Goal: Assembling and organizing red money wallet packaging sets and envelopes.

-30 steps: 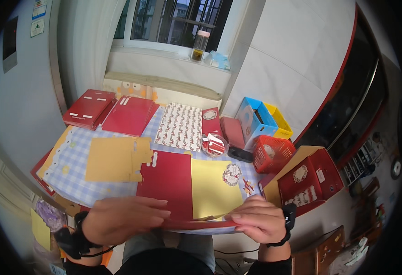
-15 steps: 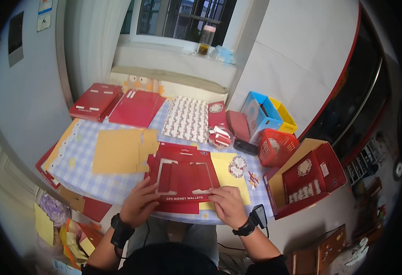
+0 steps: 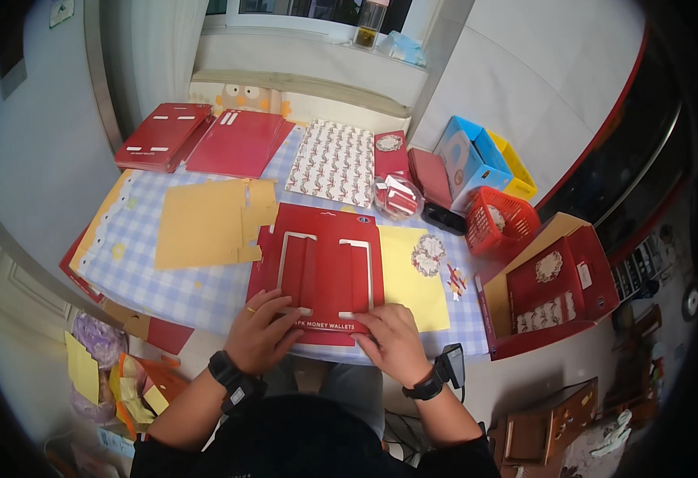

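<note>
Both hands are flat on the near edge of the red card wallet blank (image 3: 325,271), pinning it rather than clasping: left hand (image 3: 263,333) with fingers spread on its lower left corner, right hand (image 3: 389,338) pressing beside it, knuckles up. The blank lies open near the front edge of the blue checked table (image 3: 166,291), overlapping a yellow sheet (image 3: 413,275). Tan card (image 3: 205,225) sits just left. Forearms come in from below. A red basket (image 3: 499,227) crowds the right edge; a window sill runs behind.
</note>
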Demonstrator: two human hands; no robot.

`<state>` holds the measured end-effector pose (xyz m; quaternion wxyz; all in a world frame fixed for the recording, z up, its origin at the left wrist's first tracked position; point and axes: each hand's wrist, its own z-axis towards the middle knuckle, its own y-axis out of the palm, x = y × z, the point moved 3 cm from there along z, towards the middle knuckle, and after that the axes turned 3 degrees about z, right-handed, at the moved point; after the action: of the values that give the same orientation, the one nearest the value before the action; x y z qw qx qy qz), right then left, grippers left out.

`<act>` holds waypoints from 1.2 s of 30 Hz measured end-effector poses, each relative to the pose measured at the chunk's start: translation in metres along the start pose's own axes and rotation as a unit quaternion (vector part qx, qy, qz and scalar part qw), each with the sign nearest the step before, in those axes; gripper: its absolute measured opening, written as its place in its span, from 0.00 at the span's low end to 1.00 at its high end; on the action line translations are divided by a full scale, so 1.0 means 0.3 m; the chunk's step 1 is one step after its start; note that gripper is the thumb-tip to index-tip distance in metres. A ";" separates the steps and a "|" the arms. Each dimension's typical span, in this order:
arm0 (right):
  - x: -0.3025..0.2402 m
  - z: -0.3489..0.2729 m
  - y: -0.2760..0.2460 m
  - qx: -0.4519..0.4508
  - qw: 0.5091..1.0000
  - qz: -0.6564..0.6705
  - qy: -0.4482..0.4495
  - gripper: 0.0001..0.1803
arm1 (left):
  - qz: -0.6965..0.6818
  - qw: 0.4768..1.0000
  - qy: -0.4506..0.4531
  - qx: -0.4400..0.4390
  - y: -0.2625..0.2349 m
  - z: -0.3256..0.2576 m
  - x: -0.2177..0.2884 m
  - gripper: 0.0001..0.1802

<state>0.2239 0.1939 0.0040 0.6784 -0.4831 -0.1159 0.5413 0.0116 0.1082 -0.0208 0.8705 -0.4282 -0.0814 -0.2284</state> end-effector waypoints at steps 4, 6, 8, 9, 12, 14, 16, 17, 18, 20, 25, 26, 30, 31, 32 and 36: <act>-0.011 0.021 0.015 -0.042 0.997 -0.042 -0.048 0.18 | 0.034 0.999 0.035 -0.007 0.006 0.022 0.012 0.17; -0.015 0.029 0.015 -0.041 0.996 -0.053 -0.063 0.19 | 0.033 0.998 0.044 -0.009 0.021 0.031 0.007 0.17; -0.018 0.032 0.022 -0.055 0.993 -0.073 -0.075 0.19 | 0.030 0.998 0.052 -0.011 0.036 0.035 0.013 0.16; -0.019 0.036 0.024 -0.057 0.993 -0.072 -0.074 0.19 | 0.035 0.998 0.048 -0.004 0.041 0.040 0.020 0.15; -0.019 0.040 0.036 -0.057 0.991 -0.092 -0.079 0.19 | 0.044 0.999 0.027 0.003 0.059 0.048 0.037 0.14; -0.017 0.037 0.044 -0.046 0.988 -0.113 -0.100 0.17 | 0.048 0.999 0.013 0.002 0.066 0.047 0.036 0.14; -0.016 0.039 0.045 -0.050 0.987 -0.118 -0.100 0.17 | 0.061 0.998 0.027 0.009 0.068 0.043 0.035 0.12; -0.018 0.039 0.045 -0.053 0.985 -0.125 -0.103 0.16 | 0.060 0.998 0.027 0.007 0.071 0.040 0.033 0.12; -0.019 0.039 0.044 -0.054 0.986 -0.125 -0.102 0.16 | 0.057 0.998 0.027 0.013 0.075 0.038 0.031 0.11; -0.020 0.039 0.042 -0.056 0.986 -0.127 -0.096 0.16 | 0.053 0.998 0.027 0.018 0.076 0.035 0.029 0.11; -0.025 0.026 0.043 -0.049 0.989 -0.120 -0.074 0.15 | 0.035 0.999 0.026 0.021 0.074 0.029 0.028 0.11; -0.026 0.025 0.044 -0.048 0.990 -0.120 -0.063 0.15 | 0.035 0.999 0.026 0.021 0.072 0.030 0.029 0.11; -0.078 0.050 0.056 -0.016 0.993 -0.111 -0.029 0.15 | 0.028 0.999 0.010 0.018 0.060 0.039 0.040 0.10; -0.089 0.054 0.073 -0.017 0.994 -0.109 -0.020 0.14 | 0.021 1.000 -0.001 0.017 0.061 0.043 0.041 0.10; -0.095 0.057 0.085 -0.017 0.994 -0.106 -0.011 0.14 | 0.020 1.000 0.001 0.018 0.064 0.044 0.042 0.10; -0.085 0.058 0.123 0.008 0.994 -0.099 -0.041 0.12 | 0.035 0.999 -0.012 0.021 0.069 0.033 0.030 0.10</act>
<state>0.1792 0.1796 -0.0066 0.7269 -0.4412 -0.1867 0.4921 0.0299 0.1240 -0.0263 0.8859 -0.4151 -0.0813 -0.1907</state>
